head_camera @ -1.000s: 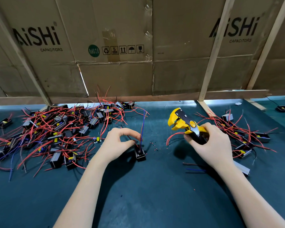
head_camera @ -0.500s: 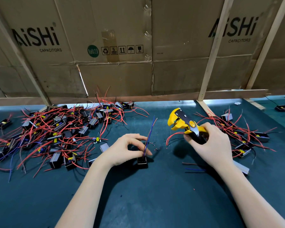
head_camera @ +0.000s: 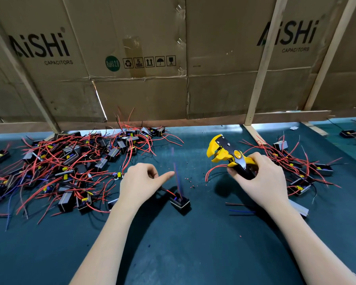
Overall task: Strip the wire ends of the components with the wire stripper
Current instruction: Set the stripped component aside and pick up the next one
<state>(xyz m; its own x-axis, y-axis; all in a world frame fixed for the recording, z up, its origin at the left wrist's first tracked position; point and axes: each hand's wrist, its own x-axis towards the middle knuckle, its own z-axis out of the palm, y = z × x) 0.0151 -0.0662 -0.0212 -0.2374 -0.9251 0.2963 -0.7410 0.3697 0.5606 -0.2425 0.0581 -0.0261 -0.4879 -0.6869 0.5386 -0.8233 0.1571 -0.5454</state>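
Right hand (head_camera: pixel 263 179) clamps yellow-black wire stripper (head_camera: pixel 226 156); left hand (head_camera: pixel 140 182) loosely curled, empty, thumb beside the thin floppy blue-purple wires (head_camera: pixel 176 177) at centre frame; pinch these near tips, small black boxy component (head_camera: pixel 180 202) looks light.

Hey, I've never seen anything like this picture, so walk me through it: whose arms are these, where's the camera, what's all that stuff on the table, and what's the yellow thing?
There is no machine here. The camera sits on a person's head and looks down at their own bare arms.

The right hand grips a yellow and black wire stripper, its head pointing up and left.

The left hand reaches toward a small black component on the dark green mat. Whether the fingers pinch its upright wires is too blurred to tell.

To the left lies a big pile of such components with red wires. A smaller pile lies to the right. Cardboard boxes form the back wall.
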